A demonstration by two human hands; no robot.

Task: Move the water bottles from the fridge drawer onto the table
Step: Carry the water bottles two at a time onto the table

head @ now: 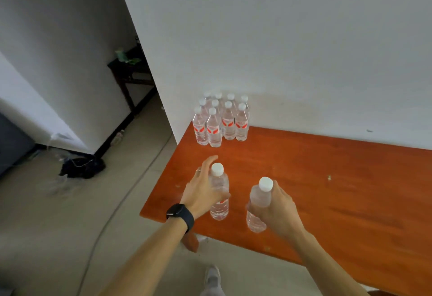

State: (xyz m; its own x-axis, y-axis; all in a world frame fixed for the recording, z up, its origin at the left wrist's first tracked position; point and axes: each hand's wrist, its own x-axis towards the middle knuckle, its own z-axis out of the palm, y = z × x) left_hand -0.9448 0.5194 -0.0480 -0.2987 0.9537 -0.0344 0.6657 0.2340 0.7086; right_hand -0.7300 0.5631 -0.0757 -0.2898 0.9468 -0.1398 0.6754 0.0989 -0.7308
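Two clear water bottles with white caps are over the near left part of the orange-brown table (pixel 327 190). My left hand (pixel 201 190) grips the left bottle (pixel 219 204) from its left side, thumb across the front. My right hand (pixel 277 207) grips the right bottle (pixel 257 216) around its upper body, and this bottle tilts slightly. A cluster of several bottles (pixel 221 122) with red labels stands upright at the table's far left corner against the white wall. The fridge drawer is not in view.
The white wall (pixel 280 50) runs along the table's far edge. Left of the table lies grey floor with a cable, a dark bundle (pixel 81 167) and a dark side table (pixel 133 73) in the doorway. My shoe (pixel 212 277) shows below the table edge.
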